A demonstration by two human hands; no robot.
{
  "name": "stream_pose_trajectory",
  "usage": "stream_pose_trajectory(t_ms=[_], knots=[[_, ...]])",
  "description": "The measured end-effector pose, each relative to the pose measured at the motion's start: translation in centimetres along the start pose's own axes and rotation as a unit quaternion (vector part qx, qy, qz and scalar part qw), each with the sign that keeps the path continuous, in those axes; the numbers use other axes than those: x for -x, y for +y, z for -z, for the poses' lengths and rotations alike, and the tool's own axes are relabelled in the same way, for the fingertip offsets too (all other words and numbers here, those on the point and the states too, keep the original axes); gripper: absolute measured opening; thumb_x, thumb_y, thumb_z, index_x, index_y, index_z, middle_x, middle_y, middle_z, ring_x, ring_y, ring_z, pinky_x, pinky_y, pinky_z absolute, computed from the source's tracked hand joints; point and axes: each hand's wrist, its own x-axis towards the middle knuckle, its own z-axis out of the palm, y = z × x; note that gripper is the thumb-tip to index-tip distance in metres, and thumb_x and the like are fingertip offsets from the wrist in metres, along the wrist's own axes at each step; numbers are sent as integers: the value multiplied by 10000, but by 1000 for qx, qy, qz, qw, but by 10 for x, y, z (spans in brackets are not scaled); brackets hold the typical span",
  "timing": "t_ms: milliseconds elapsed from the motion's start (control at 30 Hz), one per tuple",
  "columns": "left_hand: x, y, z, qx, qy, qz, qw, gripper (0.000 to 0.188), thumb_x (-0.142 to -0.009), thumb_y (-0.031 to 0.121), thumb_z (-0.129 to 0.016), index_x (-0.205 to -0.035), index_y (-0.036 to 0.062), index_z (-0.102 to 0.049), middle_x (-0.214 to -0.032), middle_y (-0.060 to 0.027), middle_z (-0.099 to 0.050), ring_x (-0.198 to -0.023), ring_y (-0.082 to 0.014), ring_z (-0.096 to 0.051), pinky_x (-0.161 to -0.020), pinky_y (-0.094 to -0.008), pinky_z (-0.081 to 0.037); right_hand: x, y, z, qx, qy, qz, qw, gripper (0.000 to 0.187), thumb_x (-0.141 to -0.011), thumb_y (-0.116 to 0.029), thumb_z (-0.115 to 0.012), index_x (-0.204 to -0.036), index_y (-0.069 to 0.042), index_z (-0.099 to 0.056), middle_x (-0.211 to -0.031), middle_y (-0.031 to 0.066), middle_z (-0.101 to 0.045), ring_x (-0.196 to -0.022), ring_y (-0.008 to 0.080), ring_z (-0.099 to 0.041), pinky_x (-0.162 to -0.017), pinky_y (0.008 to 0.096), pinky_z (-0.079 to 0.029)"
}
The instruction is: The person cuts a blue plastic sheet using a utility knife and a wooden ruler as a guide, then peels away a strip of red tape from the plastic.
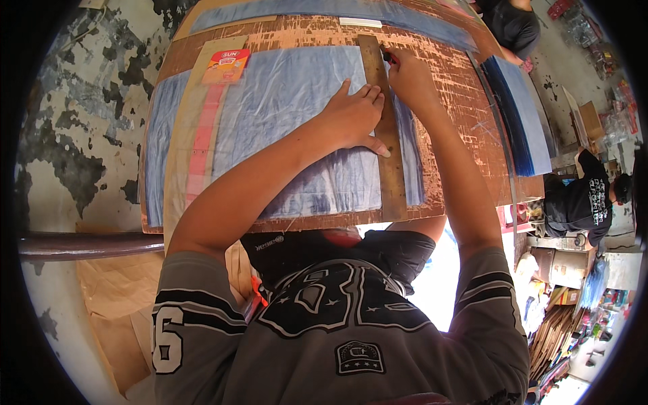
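Note:
A stack of thin blue translucent plastic sheets [290,101] lies on the worn brown tabletop [452,135] in front of me. Across its right side runs a long wooden ruler [391,175], pointing away from me. My left hand [354,116] presses down on the ruler with its fingers spread and thumb apart. At the ruler's far end, my right hand [413,77] is closed around a small red and black utility knife [389,58], held close to the ruler's right edge. Its blade is too small to make out. A narrow strip of sheet [410,162] shows right of the ruler.
A brown card strip [189,135] and a red-and-yellow printed packet [227,66] lie on the left. Long blue sheets [324,9] cross the far edge, near a white bar [360,22]. A blue sheet stack [520,115] sits right. Two other people are at the right.

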Motion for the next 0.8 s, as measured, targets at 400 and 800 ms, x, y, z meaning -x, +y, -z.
stream_pose_trajectory(t_ms=[400, 800], knots=[[-2, 1, 7, -2, -9, -4, 1000, 1210, -758, 754, -725, -1521, -123, -392, -1599, -262, -408, -1533, -348, -341, -1237, -601, -272, 2, 6, 1, -11, -5, 38, 999, 350, -893, -117, -565, -1198, -31, -714, -982, 266, -736, -930, 450, -713, -849, 538, -557], [-3, 1, 6, 6, 10, -10, 1000, 1216, -727, 758, -741, -1497, -127, -421, -1555, -254, -456, -1511, -346, -372, -1233, -608, -278, 79, -26, 43, -33, -33, 3, 999, 348, -958, -94, -560, -1278, -13, -672, -969, 278, -726, -866, 457, -707, -801, 533, -550]])
